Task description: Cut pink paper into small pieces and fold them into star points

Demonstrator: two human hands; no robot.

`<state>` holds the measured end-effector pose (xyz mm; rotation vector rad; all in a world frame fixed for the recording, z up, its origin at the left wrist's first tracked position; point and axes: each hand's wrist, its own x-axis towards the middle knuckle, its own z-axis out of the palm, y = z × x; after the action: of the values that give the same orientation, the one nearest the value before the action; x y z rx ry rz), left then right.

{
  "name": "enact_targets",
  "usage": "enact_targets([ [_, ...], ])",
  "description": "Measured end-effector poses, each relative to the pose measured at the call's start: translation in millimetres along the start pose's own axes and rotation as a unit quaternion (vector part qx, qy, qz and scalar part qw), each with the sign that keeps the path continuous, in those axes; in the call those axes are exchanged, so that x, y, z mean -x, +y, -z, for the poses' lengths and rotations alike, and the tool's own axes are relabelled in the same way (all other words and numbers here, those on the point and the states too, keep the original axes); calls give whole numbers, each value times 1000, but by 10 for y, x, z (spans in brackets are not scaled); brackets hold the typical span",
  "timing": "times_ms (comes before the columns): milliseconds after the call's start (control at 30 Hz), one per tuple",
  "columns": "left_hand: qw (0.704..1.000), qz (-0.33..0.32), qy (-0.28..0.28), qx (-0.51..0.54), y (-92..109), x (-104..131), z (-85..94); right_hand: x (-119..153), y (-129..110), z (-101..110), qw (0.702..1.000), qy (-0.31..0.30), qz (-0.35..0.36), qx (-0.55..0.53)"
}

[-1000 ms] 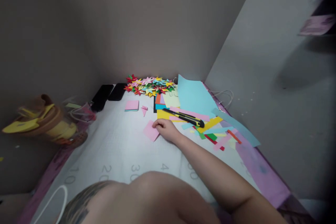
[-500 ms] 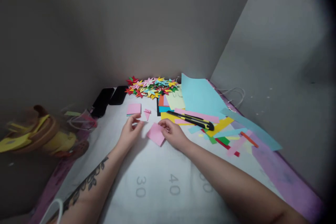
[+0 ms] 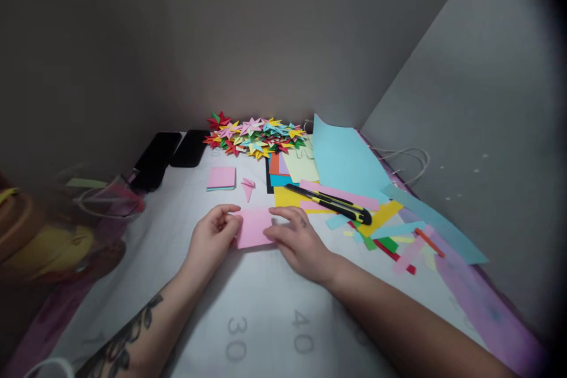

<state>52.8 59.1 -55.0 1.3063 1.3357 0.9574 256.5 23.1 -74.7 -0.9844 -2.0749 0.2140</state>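
Observation:
A square of pink paper (image 3: pixel 255 228) is held flat between my two hands, just above or on the white sheet. My left hand (image 3: pixel 215 235) pinches its left edge between thumb and fingers. On the other side, my right hand (image 3: pixel 299 239) grips the right edge with thumb and forefinger. Beyond them lie a small folded pink piece (image 3: pixel 247 188) and a neat stack of pink paper squares (image 3: pixel 221 178) with blue beneath. A heap of folded paper stars (image 3: pixel 257 137) in many colours sits at the far edge.
A yellow-and-black utility knife (image 3: pixel 332 204) lies at the right on coloured paper. Around it are paper scraps (image 3: pixel 390 243) and a large light-blue sheet (image 3: pixel 348 156). Two black phones (image 3: pixel 190 149) rest at the back left. A blurred yellow-brown object (image 3: pixel 39 242) is at the far left.
My left hand has come in and taken the left edge of the pink square. The paper has turned from a diamond angle to lie straight. The view has shifted slightly.

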Motion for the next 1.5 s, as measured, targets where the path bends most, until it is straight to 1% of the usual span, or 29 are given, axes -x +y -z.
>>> enact_targets([
  [100,999,17,-20,32,-37,-13,-21,-23,0,-10,1000,6,12,-4],
  [167,999,18,-35,27,-42,-5,-32,-35,12,-9,999,22,-4,-23],
  [233,999,10,-48,7,-31,10,-37,-38,37,0,997,34,-45,-52],
  [300,998,-5,-61,-18,-14,26,-39,-38,69,8,988,40,-111,-96],
  [400,995,-27,-84,-44,2,50,-42,-44,112,5,956,44,-213,-196],
  [533,991,-42,-113,-52,-11,70,-48,-71,123,-30,893,62,-285,-343],
  [600,991,-43,-120,-50,-32,73,-43,-86,108,-51,869,81,-318,-370],
  [667,992,-57,-111,-32,-55,74,-32,-97,86,-65,861,107,-342,-361],
  [700,991,-75,-105,-21,-63,75,-26,-101,72,-68,863,117,-347,-348],
  [767,986,-131,-100,-18,-68,82,-21,-101,38,-69,875,122,-342,-320],
  [867,968,-212,-104,-86,-46,108,-40,-91,-28,-67,897,97,-314,-295],
  [933,960,-228,-100,-127,-24,128,-67,-80,-69,-74,902,80,-302,-298],
  [1000,961,-217,-97,-140,-11,143,-90,-71,-93,-88,896,75,-304,-314],
  [1167,971,-177,-87,-132,-19,148,-89,-82,-80,-110,872,83,-298,-380],
  [1300,976,-152,-93,-125,-13,155,-83,-104,-64,-93,868,93,-312,-375],
  [1500,987,-112,-82,-87,-6,185,-116,-108,-64,-80,849,101,-329,-400],
])
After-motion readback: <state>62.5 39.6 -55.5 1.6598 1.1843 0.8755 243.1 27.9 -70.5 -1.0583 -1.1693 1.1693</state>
